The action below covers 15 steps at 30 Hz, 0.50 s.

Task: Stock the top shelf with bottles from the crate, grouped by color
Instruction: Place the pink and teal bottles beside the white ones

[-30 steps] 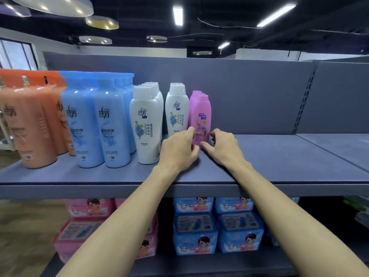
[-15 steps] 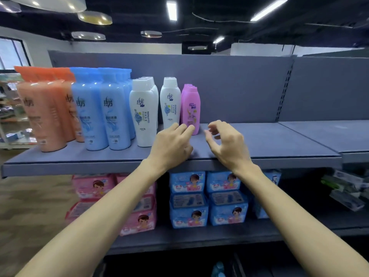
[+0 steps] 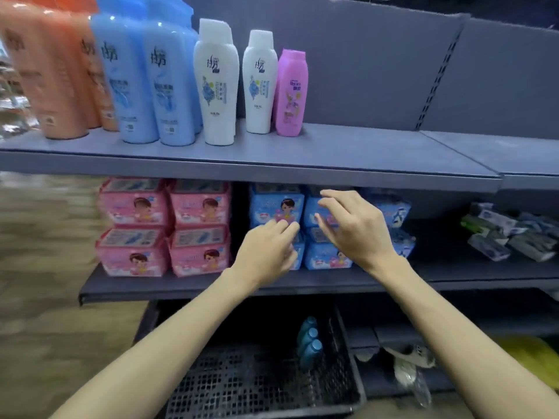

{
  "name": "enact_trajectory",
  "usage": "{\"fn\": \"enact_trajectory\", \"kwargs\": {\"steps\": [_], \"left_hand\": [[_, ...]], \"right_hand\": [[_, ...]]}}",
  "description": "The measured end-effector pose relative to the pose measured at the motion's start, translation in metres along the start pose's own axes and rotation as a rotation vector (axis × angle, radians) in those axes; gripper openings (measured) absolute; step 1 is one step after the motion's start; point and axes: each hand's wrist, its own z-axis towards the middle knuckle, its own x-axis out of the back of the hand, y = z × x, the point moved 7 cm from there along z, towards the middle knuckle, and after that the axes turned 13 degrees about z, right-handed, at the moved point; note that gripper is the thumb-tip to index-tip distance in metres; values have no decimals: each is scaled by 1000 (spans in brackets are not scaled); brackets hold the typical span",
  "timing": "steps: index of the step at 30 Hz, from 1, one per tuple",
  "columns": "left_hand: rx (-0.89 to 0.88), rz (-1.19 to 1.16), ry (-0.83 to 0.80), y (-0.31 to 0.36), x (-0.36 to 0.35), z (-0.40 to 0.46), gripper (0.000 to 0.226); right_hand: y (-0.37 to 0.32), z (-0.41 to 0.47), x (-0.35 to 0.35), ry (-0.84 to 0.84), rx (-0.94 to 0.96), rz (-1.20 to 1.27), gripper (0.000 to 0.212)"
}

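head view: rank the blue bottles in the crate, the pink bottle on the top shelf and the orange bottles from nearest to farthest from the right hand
From the right hand:
1. Pink bottle, up and left on the top shelf, right end of the row.
2. Blue bottles, below in the black crate; close to the pink one's distance, so this ranking is tentative.
3. Orange bottles, far left on the top shelf.

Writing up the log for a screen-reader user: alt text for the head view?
Both empty hands, left hand and right hand, hover open below the top shelf, above a black crate holding blue bottles. The shelf carries orange, blue and white bottles and a pink bottle in color groups.
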Motion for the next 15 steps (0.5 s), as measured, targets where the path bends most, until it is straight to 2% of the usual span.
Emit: {"fn": "enact_trajectory", "kwargs": {"steps": [6, 11, 15], "left_hand": [[70, -78, -239, 26, -61, -54, 48], [128, -212, -425, 54, -97, -95, 56], [240, -277, -687, 78, -131, -132, 60]], "right_hand": [[-5, -77, -41, -235, -121, 51, 24], [0, -136, -73, -364, -238, 102, 30], [-2, -184, -102, -452, -334, 160, 46]]}}
